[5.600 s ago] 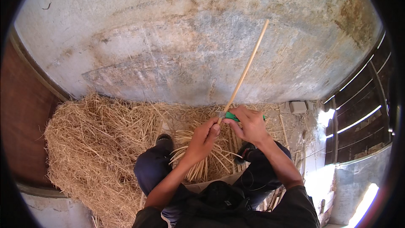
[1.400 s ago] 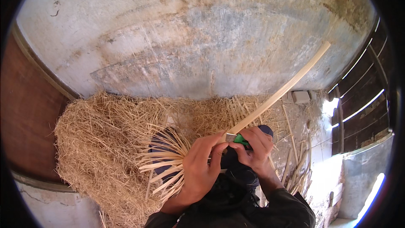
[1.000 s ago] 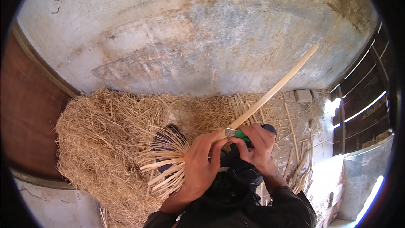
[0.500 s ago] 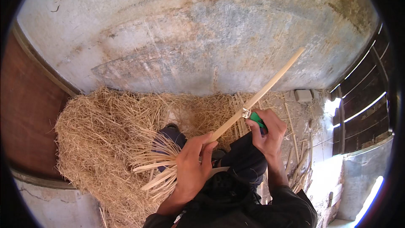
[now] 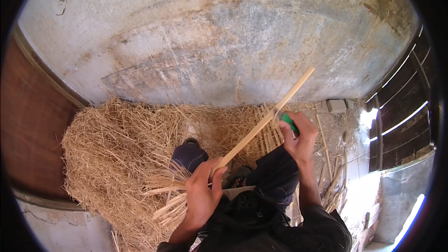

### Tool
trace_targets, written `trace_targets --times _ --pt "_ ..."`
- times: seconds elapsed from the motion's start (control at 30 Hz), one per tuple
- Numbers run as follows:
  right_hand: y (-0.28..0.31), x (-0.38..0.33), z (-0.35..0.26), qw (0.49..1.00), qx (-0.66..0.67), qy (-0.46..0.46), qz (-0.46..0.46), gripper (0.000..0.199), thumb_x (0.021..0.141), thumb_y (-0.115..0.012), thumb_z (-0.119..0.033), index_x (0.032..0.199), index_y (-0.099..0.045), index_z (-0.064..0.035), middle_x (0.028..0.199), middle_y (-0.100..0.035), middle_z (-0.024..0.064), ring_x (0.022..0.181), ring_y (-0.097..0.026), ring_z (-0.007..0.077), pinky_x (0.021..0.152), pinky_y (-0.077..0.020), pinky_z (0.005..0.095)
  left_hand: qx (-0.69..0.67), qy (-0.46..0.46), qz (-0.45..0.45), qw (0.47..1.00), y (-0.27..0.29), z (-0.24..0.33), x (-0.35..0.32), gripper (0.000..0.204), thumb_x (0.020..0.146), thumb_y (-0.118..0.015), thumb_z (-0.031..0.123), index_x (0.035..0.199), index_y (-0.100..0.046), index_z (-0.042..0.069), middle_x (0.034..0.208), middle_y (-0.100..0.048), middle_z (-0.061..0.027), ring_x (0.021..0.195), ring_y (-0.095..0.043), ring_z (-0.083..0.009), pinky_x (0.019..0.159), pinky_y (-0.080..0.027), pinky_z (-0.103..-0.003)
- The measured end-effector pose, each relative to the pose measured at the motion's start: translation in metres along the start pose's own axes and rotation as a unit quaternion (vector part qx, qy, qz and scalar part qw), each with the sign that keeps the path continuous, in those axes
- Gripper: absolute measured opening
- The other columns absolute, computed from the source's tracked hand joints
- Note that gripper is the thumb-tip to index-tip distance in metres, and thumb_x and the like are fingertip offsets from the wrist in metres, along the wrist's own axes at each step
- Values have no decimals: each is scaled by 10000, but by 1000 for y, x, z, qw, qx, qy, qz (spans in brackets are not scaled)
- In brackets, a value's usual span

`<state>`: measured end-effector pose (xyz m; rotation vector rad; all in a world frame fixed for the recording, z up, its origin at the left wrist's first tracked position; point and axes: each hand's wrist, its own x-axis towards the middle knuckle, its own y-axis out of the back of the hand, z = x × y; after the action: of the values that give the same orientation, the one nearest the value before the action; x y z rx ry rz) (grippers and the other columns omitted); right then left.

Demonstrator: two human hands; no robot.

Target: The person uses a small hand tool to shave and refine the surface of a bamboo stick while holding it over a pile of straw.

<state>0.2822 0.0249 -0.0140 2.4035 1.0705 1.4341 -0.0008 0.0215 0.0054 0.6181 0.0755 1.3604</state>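
While I sit before the wall (image 5: 224, 42), the straw (image 5: 112, 154) lies at my left. My left hand (image 5: 203, 196) is closed around the lower end of a long strip (image 5: 261, 123), and my right hand (image 5: 296, 135) grips a green knife (image 5: 289, 123) against it.

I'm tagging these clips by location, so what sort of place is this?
Probably a rough outdoor yard or shed corner used for hand craft work. A weathered concrete wall stands behind a big pile of straw on the ground, and split cane strips lie beside dark wooden slats.
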Motion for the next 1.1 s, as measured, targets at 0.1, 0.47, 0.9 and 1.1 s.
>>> trace_targets --times 0.1,0.47,0.9,1.1 --pt "6 17 25 998 -26 -53 34 183 933 -849 -93 1083 -795 -3 888 -760 152 698 -711 257 624 -522 348 15 25 -11 1000 12 -7 -10 162 1004 -779 10 1155 -760 -46 995 -794 -169 838 -787 -218 730 -605 -317" --pt "47 41 148 966 -112 -203 117 352 1100 -693 -333 1174 -792 -3 847 -708 118 689 -557 142 643 -481 349 62 70 11 996 58 -37 -35 123 994 -769 -6 1115 -758 -31 882 -754 -105 724 -669 -121 651 -520 -296" --pt "-28 -15 -1 874 394 -278 -58 394 1107 -697 -363 1227 -746 9 710 -541 -60 552 -378 19 553 -328 229 65 -13 5 998 19 -22 -5 211 966 -781 -15 1176 -761 -22 991 -746 -165 858 -740 -279 768 -584 -353" --pt "-35 -24 -26 851 459 -256 -26 293 1107 -704 -256 1079 -786 24 692 -632 -36 581 -471 22 555 -359 227 59 -92 -27 994 9 -8 5 275 963 -773 -26 1238 -763 -21 1038 -766 -166 856 -740 -323 812 -574 -373"
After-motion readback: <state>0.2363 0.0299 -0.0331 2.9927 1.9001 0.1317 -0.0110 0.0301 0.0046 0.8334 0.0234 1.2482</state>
